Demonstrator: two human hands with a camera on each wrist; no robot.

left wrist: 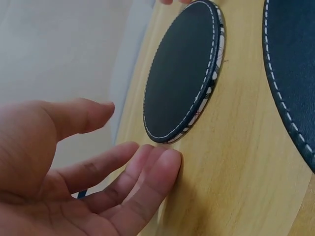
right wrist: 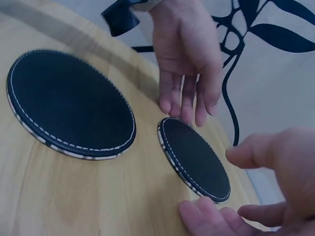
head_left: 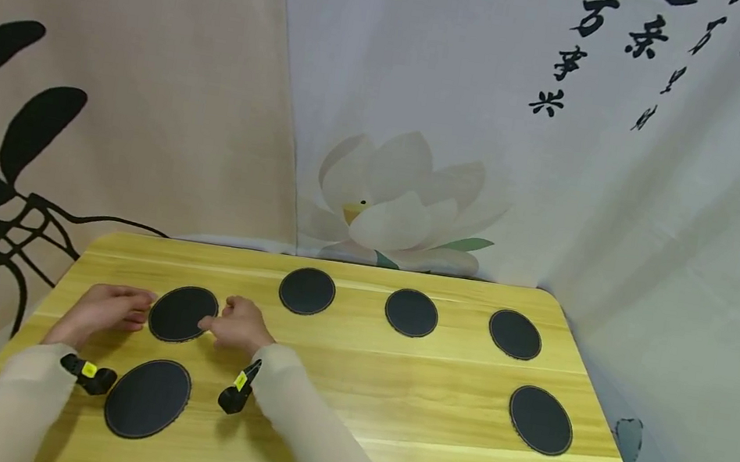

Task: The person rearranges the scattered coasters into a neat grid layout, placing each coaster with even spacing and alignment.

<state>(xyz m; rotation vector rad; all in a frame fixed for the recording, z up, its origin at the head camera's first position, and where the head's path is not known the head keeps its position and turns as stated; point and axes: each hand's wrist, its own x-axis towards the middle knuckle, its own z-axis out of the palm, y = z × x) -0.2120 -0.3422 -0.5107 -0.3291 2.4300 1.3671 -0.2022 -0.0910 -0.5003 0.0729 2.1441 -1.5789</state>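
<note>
At centre-left of the head view, a black stitched coaster (head_left: 182, 314) lies on the wooden table (head_left: 431, 405) between left hand (head_left: 106, 311) and right hand (head_left: 239, 325), thumbs apart from fingers, neither gripping.

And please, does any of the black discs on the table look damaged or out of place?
Nothing stands out. The six black discs lie flat and apart on the wooden table; the disc between the left hand and right hand shows no visible damage.
</note>
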